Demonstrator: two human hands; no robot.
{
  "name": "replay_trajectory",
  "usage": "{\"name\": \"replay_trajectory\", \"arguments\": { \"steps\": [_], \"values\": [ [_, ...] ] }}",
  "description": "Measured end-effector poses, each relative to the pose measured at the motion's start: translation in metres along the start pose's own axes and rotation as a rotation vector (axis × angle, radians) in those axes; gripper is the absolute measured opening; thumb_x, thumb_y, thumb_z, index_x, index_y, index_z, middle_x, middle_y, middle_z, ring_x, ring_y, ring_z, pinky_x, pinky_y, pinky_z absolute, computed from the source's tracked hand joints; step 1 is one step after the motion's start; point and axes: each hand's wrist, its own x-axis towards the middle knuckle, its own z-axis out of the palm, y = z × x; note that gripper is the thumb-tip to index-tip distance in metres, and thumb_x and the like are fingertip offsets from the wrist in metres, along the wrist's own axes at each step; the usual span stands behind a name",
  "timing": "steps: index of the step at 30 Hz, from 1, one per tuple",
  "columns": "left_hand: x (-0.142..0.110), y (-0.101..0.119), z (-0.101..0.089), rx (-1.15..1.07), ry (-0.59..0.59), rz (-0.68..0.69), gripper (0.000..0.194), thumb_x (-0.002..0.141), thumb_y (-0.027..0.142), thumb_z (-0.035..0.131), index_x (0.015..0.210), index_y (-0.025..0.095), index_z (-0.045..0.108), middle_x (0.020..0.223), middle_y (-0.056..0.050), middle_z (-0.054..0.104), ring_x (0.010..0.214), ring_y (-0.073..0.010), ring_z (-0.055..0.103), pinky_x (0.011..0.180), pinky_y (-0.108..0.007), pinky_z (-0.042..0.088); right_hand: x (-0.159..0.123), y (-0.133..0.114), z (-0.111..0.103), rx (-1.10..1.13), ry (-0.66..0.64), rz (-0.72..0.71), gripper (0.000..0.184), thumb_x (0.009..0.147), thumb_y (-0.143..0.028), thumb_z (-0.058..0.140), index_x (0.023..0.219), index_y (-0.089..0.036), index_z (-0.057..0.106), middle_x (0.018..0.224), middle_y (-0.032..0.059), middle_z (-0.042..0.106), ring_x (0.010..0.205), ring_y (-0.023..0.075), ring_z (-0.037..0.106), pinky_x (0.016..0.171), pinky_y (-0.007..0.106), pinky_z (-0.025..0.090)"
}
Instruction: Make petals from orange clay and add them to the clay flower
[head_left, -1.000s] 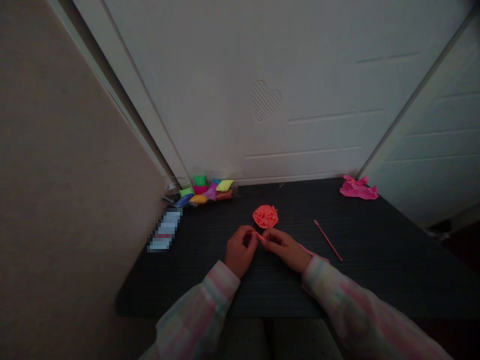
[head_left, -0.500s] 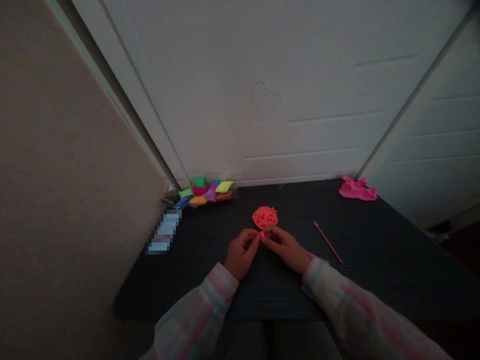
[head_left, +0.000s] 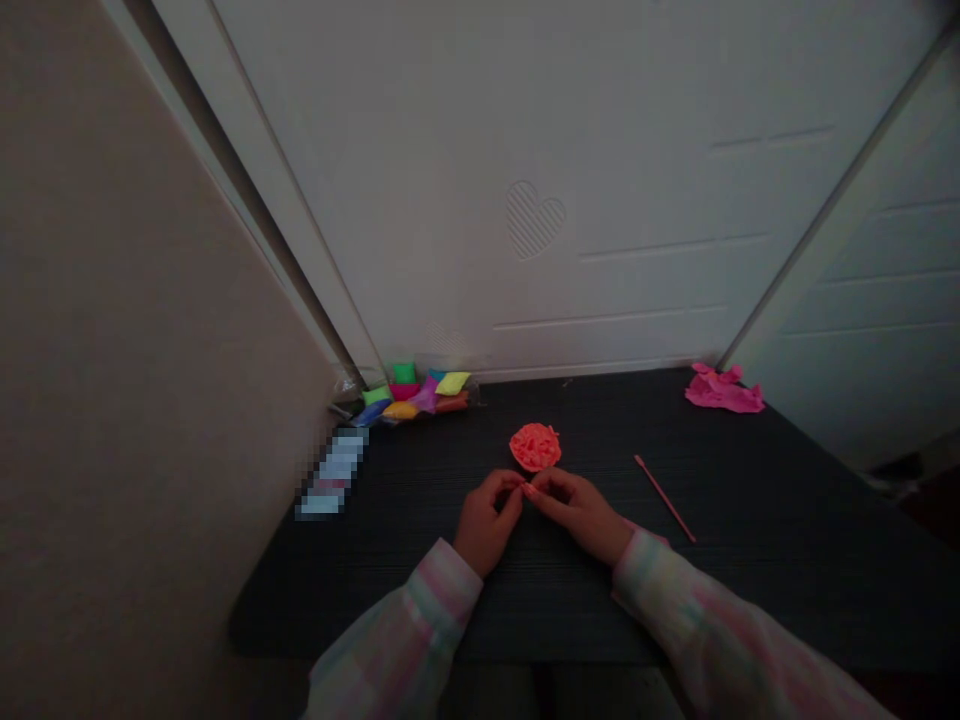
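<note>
My left hand (head_left: 487,518) and my right hand (head_left: 579,510) meet at the fingertips over the table. Between their thumbs and forefingers they pinch a small piece of coral modelling clay (head_left: 529,491), mostly hidden by the fingers. Just beyond the fingertips lies a round coral clay piece (head_left: 535,447) with a ruffled, petal-like surface. To the right of my right hand, a thin pink stick (head_left: 664,497) with a flattened end rests at a slant on the table.
At the back left is a clear bag with several coloured clay packets (head_left: 425,395). A blurred-out flat object (head_left: 334,474) lies at the left edge. A crumpled pink sheet (head_left: 724,389) is at the back right. The dark table (head_left: 390,590) meets a white panel (head_left: 600,200) behind.
The view has shifted slightly, so everything appears a little lower. My fingers have changed their pinch on the small clay piece, which now shows less between them.
</note>
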Motion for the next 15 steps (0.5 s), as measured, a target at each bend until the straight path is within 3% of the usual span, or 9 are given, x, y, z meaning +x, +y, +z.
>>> {"name": "replay_trajectory", "arguments": {
  "steps": [6,15],
  "values": [
    [0.0005,-0.0035,0.0009,-0.090,-0.006,-0.063,0.017,0.076,0.020,0.049,0.089,0.014,0.058,0.082,-0.006,0.066,0.072,-0.0147,0.062,0.064,-0.026,0.050,0.0008,-0.0022,0.0002,-0.020,0.004,0.014,0.022,0.076,-0.038,0.052,0.074,-0.017,0.058,0.070,0.0013,0.062,0.065,0.0134,0.055,0.061,0.026,0.041],
    [0.0019,-0.0023,0.0018,-0.190,-0.066,-0.105,0.020,0.072,0.020,0.057,0.091,0.015,0.061,0.091,-0.007,0.068,0.086,-0.0177,0.063,0.080,-0.031,0.049,0.0026,0.0049,-0.0006,-0.061,0.044,0.030,0.012,0.072,-0.030,0.056,0.071,-0.017,0.057,0.070,0.0011,0.062,0.064,0.0134,0.055,0.061,0.027,0.042]
  ]
}}
